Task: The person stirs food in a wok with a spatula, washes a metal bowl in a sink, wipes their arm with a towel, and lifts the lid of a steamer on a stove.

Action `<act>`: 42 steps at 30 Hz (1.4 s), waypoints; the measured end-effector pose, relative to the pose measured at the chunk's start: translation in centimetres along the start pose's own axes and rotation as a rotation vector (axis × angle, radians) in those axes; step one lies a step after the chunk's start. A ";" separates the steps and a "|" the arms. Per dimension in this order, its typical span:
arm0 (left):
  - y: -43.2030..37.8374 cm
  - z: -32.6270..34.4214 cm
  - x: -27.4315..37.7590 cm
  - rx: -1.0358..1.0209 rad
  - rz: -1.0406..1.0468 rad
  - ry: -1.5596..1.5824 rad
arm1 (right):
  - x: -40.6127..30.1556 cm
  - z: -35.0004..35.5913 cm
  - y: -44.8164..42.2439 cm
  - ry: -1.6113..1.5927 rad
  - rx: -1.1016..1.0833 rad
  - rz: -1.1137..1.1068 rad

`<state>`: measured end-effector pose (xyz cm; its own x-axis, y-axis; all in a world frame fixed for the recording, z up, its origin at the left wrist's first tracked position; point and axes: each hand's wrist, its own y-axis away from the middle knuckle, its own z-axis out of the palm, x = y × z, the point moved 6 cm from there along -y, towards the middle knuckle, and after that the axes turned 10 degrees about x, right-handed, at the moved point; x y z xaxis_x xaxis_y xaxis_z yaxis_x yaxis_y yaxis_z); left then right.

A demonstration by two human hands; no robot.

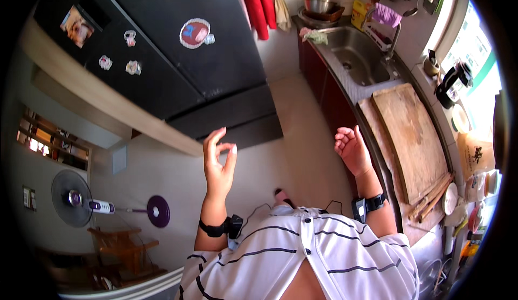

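My left hand [218,160] is raised over the floor with nothing in it, its thumb and fingers apart and curved. Beyond its fingertips stands a black refrigerator [226,65] with magnets on its doors. My right hand [353,148] is also empty, its fingers loosely curled and the thumb apart, beside the counter's front edge. To the right of that hand, a thick wooden cutting board [412,138] lies on a larger board on the counter. Wooden rolling pins [433,199] rest at the near end of the boards. Both wrists wear black straps with small devices.
Farther along the counter is a steel sink [356,53] with a faucet and a purple cloth [386,14]. Pans and a steel bowl [319,5] stand in the corner. At the left are a standing fan [73,198] and a wooden chair [129,247]. Jars line the window side.
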<state>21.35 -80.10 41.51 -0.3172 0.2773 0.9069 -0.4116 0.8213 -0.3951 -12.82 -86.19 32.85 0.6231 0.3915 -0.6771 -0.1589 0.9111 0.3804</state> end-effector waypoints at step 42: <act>-88.1 53.1 -0.3 0.681 0.794 0.668 | -49.7 32.1 -90.0 0.565 -0.441 -0.204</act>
<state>12.37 -179.00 68.31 -0.2662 0.9430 0.1997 -0.7274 -0.0605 -0.6835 -4.91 -191.82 52.50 0.2030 0.1073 -0.9733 -0.4489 0.8936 0.0049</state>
